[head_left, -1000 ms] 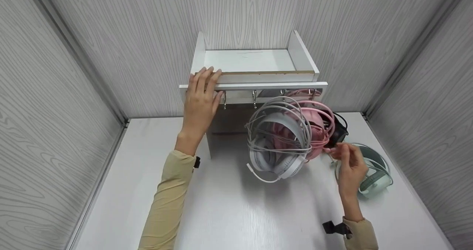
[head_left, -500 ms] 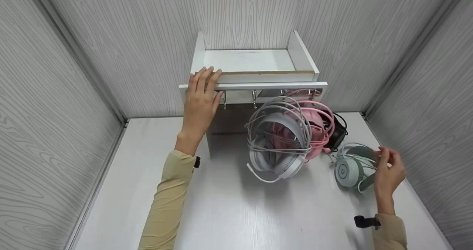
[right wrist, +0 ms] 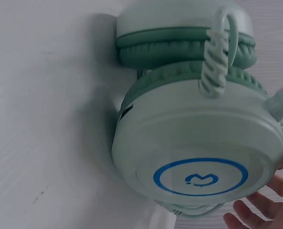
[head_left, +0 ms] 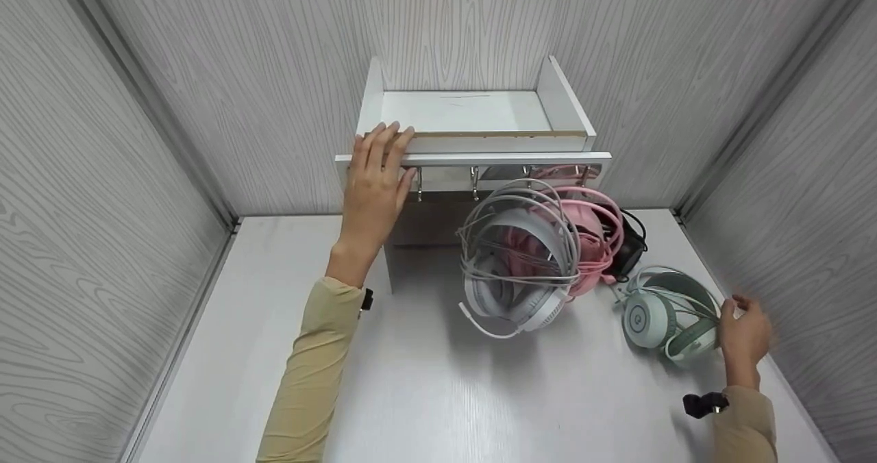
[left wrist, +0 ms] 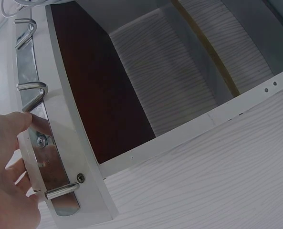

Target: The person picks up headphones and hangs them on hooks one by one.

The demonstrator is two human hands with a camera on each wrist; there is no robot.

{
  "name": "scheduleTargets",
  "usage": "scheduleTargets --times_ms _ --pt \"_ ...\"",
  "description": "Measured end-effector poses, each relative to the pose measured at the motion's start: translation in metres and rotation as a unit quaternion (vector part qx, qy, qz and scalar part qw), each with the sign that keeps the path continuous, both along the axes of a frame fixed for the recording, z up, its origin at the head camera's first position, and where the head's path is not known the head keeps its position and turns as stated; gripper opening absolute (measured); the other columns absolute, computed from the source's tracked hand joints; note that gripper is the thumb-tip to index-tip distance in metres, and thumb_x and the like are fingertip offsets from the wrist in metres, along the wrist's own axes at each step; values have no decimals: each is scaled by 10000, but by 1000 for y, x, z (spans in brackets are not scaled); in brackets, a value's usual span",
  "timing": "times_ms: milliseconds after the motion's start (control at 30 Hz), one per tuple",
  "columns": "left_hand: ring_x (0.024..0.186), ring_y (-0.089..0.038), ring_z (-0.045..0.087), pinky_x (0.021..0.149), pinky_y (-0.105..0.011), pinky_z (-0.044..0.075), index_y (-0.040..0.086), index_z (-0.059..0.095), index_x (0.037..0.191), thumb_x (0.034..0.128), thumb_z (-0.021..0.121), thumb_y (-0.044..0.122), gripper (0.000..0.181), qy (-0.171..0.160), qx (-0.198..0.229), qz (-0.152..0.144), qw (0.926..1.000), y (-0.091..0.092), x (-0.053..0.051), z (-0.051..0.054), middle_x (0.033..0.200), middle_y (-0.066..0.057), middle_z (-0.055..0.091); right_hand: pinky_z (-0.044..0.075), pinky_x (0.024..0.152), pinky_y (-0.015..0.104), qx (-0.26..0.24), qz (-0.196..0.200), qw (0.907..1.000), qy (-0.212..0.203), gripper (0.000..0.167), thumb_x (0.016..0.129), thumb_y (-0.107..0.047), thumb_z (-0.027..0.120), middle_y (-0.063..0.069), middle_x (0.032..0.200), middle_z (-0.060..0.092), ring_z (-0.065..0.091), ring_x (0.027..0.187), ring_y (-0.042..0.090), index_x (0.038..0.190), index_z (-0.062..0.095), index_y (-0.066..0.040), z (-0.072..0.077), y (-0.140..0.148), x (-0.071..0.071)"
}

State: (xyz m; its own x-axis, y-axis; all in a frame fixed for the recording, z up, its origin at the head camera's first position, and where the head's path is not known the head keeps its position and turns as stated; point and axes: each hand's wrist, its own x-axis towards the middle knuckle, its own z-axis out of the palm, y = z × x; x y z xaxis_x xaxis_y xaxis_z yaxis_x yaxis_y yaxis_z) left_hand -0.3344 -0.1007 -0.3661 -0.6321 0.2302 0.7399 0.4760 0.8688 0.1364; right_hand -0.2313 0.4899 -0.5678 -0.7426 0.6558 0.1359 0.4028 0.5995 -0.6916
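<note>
My left hand (head_left: 373, 189) holds the front hook rail (left wrist: 50, 157) of a white rack, fingers over its top edge and thumb on the front beside a metal hook (left wrist: 32, 93). At the right, my right hand (head_left: 743, 333) is beside the pale green headphones (head_left: 647, 319), its fingers loosely bent at their far side. In the right wrist view an ear cup (right wrist: 198, 138) hides part of these fingers (right wrist: 260, 205); whether they touch it I cannot tell. White headphones (head_left: 524, 271) and pink headphones (head_left: 593, 244) hang at the rack's right half.
Black headphones (head_left: 627, 251) lie partly hidden behind the pink ones. The white rack (head_left: 479, 141) stands against the back wall, with bare hooks (head_left: 475, 182) left of the hanging headphones. Side walls (head_left: 808, 209) enclose the white table (head_left: 425, 394).
My right hand has moved right from the pink headphones' side, across the green headphones to their right side, and slightly toward me. The left hand stays on the rail.
</note>
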Motion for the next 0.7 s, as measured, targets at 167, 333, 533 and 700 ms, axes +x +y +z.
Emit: scheduleTargets --times_ms 167,333,533,700 --pt "1512 -298 383 1334 -467 190 131 443 1545 1056 596 254 527 -4 21 -19 10000 1 0 1 1556 -124 479 352 1140 645 -533 296 9940 -910 629 1076 -360 312 397 1508 406 411 1385 561 1513 377 88 -3 14 -3" --pt "1511 -301 386 1337 -463 181 131 447 1542 1054 601 251 526 8 92 -84 9999 1 0 1 1552 -126 483 596 775 295 -1535 418 9787 -1295 756 1060 -448 286 398 1531 349 612 982 307 1547 275 130 -4 20 -1" --pt "1508 -297 390 1335 -461 191 129 449 1541 1055 599 251 523 8 46 -10 10000 0 0 0 1550 -120 483 526 689 182 -2460 660 9580 -1320 778 1074 -457 289 301 1398 443 502 928 79 1574 211 134 -4 23 1" --pt "1508 -295 390 1334 -462 193 127 452 1538 1057 596 248 517 19 47 -9 10000 1 -1 0 1551 -118 484 522 704 184 -2905 705 9449 -1337 785 1073 -454 344 13 1033 570 508 839 -4 1573 215 137 -2 26 1"
